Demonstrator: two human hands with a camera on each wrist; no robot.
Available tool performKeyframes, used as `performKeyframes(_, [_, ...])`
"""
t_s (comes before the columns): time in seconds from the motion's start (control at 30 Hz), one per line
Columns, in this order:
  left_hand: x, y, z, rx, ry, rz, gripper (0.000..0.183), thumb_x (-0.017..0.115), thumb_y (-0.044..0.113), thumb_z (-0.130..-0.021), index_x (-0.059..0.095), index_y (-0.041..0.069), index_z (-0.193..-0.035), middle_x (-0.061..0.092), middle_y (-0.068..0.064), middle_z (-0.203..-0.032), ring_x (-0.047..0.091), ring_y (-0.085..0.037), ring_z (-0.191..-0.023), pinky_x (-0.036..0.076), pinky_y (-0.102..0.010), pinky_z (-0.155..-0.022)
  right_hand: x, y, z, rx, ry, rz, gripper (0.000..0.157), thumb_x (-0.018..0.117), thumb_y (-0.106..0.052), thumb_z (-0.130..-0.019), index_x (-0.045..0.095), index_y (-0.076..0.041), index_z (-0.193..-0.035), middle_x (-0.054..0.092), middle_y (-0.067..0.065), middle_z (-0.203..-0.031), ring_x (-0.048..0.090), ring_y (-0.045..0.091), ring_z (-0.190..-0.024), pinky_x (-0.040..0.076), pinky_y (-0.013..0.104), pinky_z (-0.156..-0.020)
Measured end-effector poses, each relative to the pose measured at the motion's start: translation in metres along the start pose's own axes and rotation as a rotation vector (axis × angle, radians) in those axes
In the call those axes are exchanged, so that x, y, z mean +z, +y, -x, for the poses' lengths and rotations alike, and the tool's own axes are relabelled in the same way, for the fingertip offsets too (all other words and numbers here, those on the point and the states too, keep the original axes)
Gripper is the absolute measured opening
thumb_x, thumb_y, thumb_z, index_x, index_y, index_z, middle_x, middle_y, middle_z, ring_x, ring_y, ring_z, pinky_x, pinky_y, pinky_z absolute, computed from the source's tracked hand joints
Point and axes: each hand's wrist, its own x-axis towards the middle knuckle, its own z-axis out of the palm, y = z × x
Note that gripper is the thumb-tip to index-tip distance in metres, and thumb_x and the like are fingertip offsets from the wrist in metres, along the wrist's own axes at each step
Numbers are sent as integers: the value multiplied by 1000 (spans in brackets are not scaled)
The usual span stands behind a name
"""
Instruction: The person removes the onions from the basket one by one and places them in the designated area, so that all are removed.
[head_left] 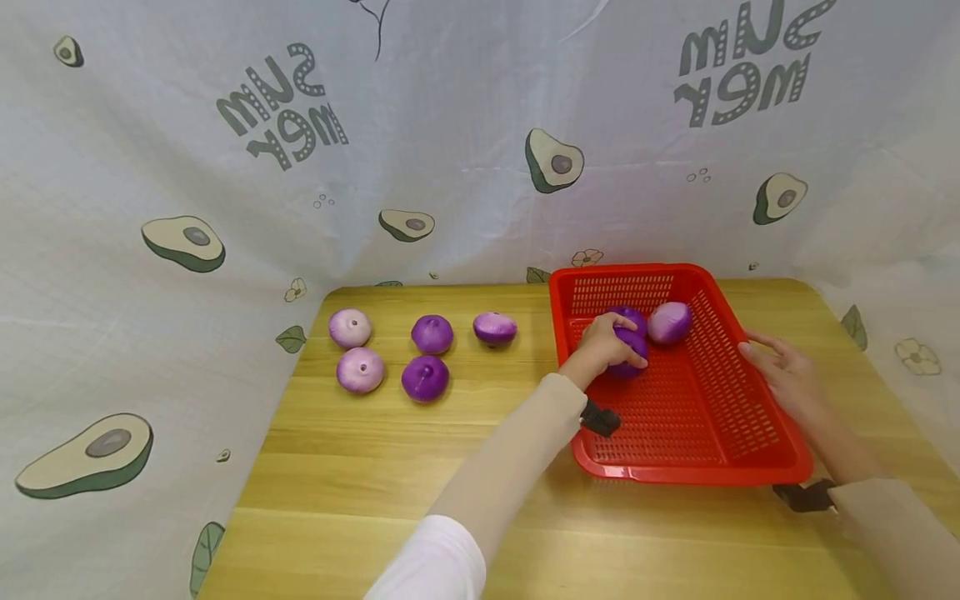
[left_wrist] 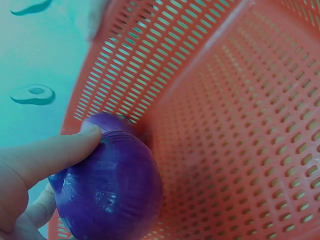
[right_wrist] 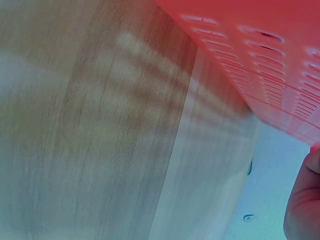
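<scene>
My left hand (head_left: 603, 346) reaches into the red plastic basket (head_left: 652, 473) and grips a dark purple onion (left_wrist: 112, 187), thumb on its top. Just behind it in the basket sits another purple onion (head_left: 630, 316), partly covered by the fingers. A paler purple-and-white onion (head_left: 670, 322) lies to their right, near the basket's back. On the basket's right side, my right hand (head_left: 791, 379) holds the rim. Only part of that hand (right_wrist: 304, 200) shows at the edge of the right wrist view, by the basket's outer wall.
Left of the basket, several onions lie on the wooden table (head_left: 360, 467): a pale pair (head_left: 360, 370), a dark purple pair (head_left: 425, 378), and a single two-toned one (head_left: 495, 329). A white cloth (head_left: 465, 108) with avocado prints hangs behind the table.
</scene>
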Motion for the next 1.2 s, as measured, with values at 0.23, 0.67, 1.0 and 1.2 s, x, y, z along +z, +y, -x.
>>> performKeyframes(0.23, [-19,2,5,111,-80,130,47,92,-1,-65,70,18,-102,60,0,-111,57,-19,-101,54,-33,-84,-1,-2,1,0,-5,54,29,53,-21,-105,50,-38,-128,69,-22,-89,69,7,-70,57,26,-57])
performKeyframes(0.67, [-80,-7,20,297,-249,276,51,90,5,-72,69,15,-118,60,-1,-116,57,-19,-104,55,-34,-83,1,-3,2,12,-20,-55,28,53,-16,-105,52,-36,-125,71,-18,-90,70,8,-71,58,26,-57])
performKeyframes(1.0, [-120,-27,31,342,-240,246,54,91,14,-74,69,18,-122,57,0,-116,55,-17,-106,54,-31,-81,1,-1,1,4,-12,-123,25,55,-15,-104,55,-36,-118,72,-15,-88,70,8,-70,57,26,-55])
performKeyframes(1.2, [-138,-48,36,304,-206,254,54,90,13,-74,68,17,-123,57,-3,-117,55,-23,-109,55,-35,-83,-1,0,-1,-1,-9,-104,26,55,-16,-104,57,-38,-118,72,-15,-88,70,8,-69,57,25,-54])
